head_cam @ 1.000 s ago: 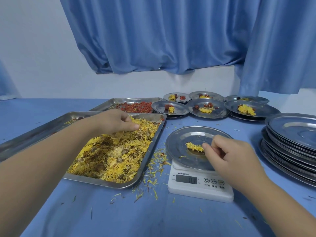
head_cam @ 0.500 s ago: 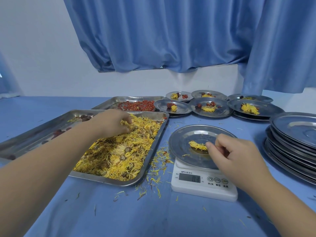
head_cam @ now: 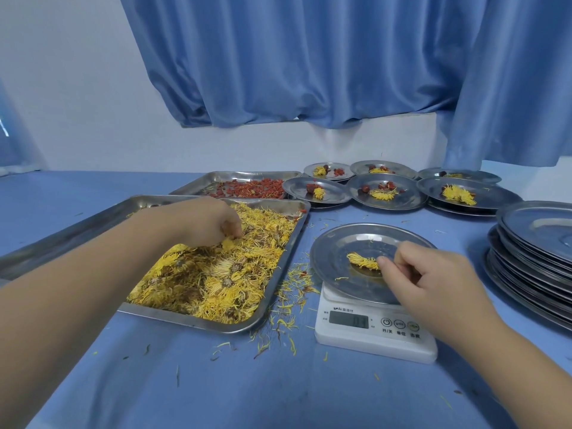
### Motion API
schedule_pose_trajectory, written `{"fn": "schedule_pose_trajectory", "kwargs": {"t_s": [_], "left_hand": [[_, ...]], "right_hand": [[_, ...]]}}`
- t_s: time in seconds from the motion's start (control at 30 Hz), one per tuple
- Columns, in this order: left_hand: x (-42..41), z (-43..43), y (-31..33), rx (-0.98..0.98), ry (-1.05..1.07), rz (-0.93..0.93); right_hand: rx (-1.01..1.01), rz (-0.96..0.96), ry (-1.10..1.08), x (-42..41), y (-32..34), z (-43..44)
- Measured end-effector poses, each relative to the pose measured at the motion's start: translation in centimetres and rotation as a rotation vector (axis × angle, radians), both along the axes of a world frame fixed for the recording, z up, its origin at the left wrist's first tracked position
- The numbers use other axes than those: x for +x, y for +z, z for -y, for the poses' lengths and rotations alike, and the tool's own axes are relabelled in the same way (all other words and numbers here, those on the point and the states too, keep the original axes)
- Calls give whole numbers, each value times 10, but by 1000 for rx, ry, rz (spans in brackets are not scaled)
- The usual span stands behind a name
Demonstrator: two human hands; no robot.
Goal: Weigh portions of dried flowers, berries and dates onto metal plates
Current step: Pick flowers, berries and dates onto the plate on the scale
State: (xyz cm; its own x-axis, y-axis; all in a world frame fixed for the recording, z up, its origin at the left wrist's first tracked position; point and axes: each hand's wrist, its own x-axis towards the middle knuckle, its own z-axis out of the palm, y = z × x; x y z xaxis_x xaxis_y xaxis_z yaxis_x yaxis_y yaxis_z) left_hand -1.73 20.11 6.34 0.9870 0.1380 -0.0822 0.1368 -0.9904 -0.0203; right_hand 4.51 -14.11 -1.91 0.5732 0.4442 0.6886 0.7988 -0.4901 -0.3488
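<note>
A metal plate (head_cam: pixel 337 261) sits on a white digital scale (head_cam: pixel 371 332) with a small tuft of yellow dried flowers (head_cam: pixel 362 261) on it. My right hand (head_cam: pixel 433 280) hovers over the plate's right side, fingers curled, thumb tip touching the tuft. My left hand (head_cam: pixel 204 222) reaches into the tray of yellow dried flowers (head_cam: pixel 216 274) and pinches some petals. Behind it stands a tray of red berries (head_cam: pixel 250 188). A third tray (head_cam: pixel 62 239) on the left is mostly hidden by my left arm.
Several filled plates (head_cam: pixel 387 191) stand at the back by the wall. A stack of empty plates (head_cam: pixel 535 252) rises at the right edge. Loose petals (head_cam: pixel 291 298) litter the blue tablecloth between tray and scale. Blue curtains hang behind.
My left hand has dipped lower into the flower tray, fingers now down in the petals. My right hand has stayed at the tuft on the plate.
</note>
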Motion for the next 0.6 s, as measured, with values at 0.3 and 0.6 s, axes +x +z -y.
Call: {"fn": "schedule_pose_trajectory", "kwargs": {"t_s": [0.3,0.6], "left_hand": [[-2,-7,-9,35,-9,-40],[-8,-11,3,-107,-27,204]], "right_hand": [[1,6,7,0,-1,0],[0,1,4,1,0,1]]}}
